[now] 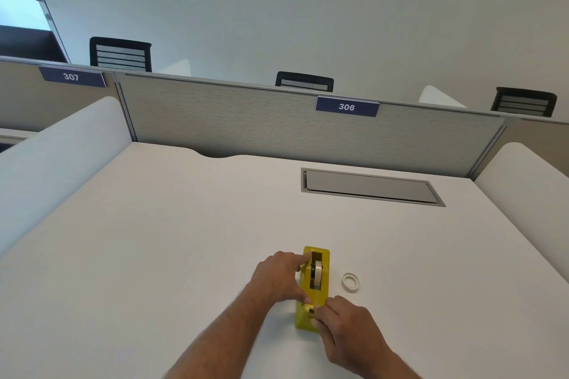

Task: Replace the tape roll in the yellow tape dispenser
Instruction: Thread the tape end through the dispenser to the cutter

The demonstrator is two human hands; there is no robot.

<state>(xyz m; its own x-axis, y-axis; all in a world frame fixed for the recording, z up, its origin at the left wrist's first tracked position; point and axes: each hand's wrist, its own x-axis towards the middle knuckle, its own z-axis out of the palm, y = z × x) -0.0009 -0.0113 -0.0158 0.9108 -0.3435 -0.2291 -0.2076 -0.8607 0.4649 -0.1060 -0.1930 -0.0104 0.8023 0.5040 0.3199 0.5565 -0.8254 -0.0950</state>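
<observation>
The yellow tape dispenser point(320, 292) stands on the white desk point(154, 240), its long side pointing away from me. A tape roll point(316, 274) sits upright in its slot. My left hand point(278, 277) grips the dispenser's left side, index finger on the top edge near the roll and thumb by the cutter end. My right hand point(345, 321) rests on the near end, fingertips pinching at the cutter; what lies between them is hidden. A small, thin white tape roll point(350, 281) lies flat on the desk just right of the dispenser.
A grey cable hatch point(369, 186) is set into the desk at the back right. Partition panels point(246, 120) labelled 306 and 307 close off the far side, with white side dividers point(61, 157) left and right. Black chairs stand beyond.
</observation>
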